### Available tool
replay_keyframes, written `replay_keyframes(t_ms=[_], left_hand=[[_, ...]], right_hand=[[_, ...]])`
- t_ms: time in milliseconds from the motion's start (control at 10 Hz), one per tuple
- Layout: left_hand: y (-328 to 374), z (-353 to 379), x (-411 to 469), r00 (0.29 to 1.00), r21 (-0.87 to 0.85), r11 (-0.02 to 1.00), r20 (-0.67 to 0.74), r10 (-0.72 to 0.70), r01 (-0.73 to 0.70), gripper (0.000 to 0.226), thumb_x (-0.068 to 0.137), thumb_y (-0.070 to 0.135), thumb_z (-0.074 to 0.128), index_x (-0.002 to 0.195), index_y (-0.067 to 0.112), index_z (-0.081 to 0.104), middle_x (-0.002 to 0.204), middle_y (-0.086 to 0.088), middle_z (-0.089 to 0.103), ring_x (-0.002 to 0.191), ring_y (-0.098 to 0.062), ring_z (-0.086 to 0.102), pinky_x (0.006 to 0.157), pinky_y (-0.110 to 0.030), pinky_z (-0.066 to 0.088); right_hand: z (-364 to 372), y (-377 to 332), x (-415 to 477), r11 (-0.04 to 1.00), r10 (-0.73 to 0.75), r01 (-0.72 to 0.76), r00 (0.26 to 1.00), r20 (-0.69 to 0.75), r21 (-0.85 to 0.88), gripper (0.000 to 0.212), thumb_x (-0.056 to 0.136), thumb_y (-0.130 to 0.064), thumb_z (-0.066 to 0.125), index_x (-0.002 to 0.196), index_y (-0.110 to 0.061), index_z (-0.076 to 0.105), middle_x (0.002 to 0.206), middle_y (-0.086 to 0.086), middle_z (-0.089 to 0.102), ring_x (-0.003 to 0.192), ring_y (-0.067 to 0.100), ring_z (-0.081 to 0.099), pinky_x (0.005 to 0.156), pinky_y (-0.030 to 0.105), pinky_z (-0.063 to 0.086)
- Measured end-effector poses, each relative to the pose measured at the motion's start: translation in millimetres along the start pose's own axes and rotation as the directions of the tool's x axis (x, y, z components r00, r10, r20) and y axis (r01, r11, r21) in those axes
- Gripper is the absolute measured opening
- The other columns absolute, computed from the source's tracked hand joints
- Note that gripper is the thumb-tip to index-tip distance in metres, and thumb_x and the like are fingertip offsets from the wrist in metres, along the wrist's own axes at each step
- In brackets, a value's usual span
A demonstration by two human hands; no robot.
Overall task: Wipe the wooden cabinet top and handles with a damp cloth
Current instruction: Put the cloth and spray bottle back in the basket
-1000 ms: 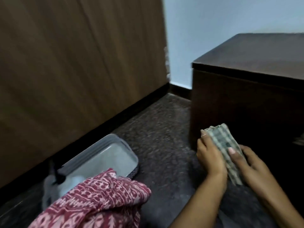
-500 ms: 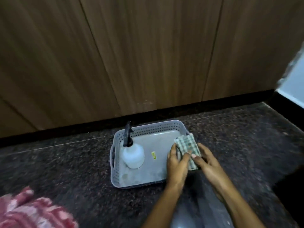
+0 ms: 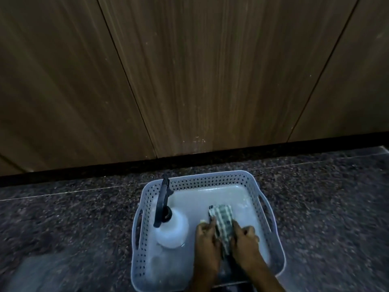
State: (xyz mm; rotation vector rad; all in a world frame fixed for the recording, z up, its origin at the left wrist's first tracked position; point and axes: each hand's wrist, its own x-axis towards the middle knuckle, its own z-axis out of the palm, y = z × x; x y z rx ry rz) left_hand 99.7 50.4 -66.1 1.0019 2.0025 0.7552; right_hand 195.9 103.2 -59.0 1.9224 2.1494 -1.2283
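Both hands (image 3: 225, 239) clasping lengthwise cloth (image 3: 223, 220)

Both hands have carried the folded cloth (image 3: 223, 221) from the basket (image 3: 261, 187) rim to inside it. It now lies just right of the spray bottle (image 3: 171, 227).

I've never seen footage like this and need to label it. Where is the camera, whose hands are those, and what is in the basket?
There is no machine here. The one picture comes from a wide-angle camera worn on a person's head, looking forward and down, so the two bare arms entering from the bottom are the wearer's own. On the dark speckled floor, before a wooden panel wall, stands a pale perforated basket. Inside it, on the left, is a white spray bottle with a dark trigger. The left hand and right hand hold a folded checked cloth between them, low inside the basket. The picture is too blurred to tell whether the cloth touches the basket bottom.
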Motion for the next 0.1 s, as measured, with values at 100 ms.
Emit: replay_keyframes(t_ms=[100], left_hand=[[11.7, -10.0, -18.8, 0.986, -0.112, 0.986, 0.12, -0.112, 0.126, 0.051, 0.094, 0.014, 0.053, 0.139, 0.0, 0.036, 0.145, -0.024, 0.036, 0.128, -0.022, 0.046, 0.096, -0.018, 0.038]], right_hand=[[-16.3, -11.8, -29.2, 0.987, -0.021, 0.016, 0.999, -0.029, -0.161, 0.058, 0.102, -0.027, 0.031, 0.149, -0.017, -0.001, 0.143, 0.014, 0.025, 0.125, 0.032, 0.037, 0.103, 0.027, 0.033]])
